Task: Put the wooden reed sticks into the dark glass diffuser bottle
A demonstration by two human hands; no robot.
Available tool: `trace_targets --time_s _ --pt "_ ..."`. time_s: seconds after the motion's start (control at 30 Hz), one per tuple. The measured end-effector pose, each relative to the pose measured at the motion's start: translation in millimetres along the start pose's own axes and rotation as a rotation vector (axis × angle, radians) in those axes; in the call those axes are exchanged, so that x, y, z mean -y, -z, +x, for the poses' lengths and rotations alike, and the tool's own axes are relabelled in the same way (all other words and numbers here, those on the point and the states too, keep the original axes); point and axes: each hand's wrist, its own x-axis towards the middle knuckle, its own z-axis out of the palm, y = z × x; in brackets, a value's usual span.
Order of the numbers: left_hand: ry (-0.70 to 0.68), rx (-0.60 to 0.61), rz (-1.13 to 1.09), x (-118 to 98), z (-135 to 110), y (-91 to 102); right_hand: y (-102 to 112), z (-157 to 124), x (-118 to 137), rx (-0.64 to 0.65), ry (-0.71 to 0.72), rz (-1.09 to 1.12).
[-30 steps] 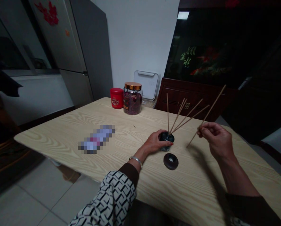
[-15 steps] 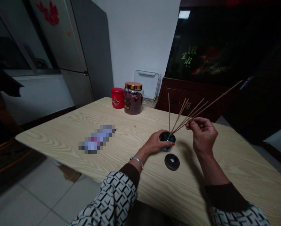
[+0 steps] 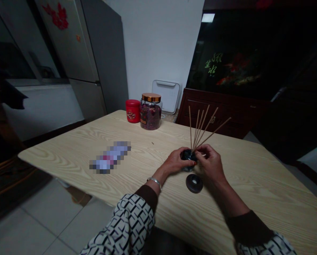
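Observation:
My left hand (image 3: 176,160) is wrapped round a small dark glass diffuser bottle (image 3: 187,155) that stands on the table. Several thin brown reed sticks (image 3: 199,129) fan upward out of its mouth. Close against the bottle's right side is my right hand (image 3: 211,164), its fingertips pinched at the low end of the rightmost reed stick (image 3: 214,132). The fingers partly cover that end. In front of the bottle, a dark round ring-shaped cap (image 3: 194,183) with a pale centre lies on the wood.
The wooden table (image 3: 137,180) carries a red canister (image 3: 133,111) and a copper-lidded glass jar (image 3: 150,112) at the back. A blurred-out flat packet (image 3: 110,158) lies to the left. Behind are a white panel (image 3: 167,95) and a fridge (image 3: 105,56).
My right hand has moved left and down to the bottle's mouth. The long slanting reed stick it holds has gone down into the bottle. My left hand stays in place.

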Motion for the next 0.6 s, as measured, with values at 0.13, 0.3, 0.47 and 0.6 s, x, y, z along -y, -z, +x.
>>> trace_targets --time_s 0.13,0.3,0.47,0.6 --pt "0.010 0.003 -0.021 3.3 1.3 -0.5 3.3 -9.1 -11.1 0.013 -0.031 -0.128" --pt "0.017 0.043 -0.080 1.0 -1.0 -0.9 4.6 -7.3 -23.2 0.248 -0.050 -0.155" --pt "0.026 0.044 0.063 -2.6 -5.0 1.8 5.5 7.3 -17.2 0.310 -0.002 -0.244" --pt "0.010 -0.096 0.151 6.0 -3.2 4.1 4.2 23.4 -20.9 0.255 0.081 -0.374"
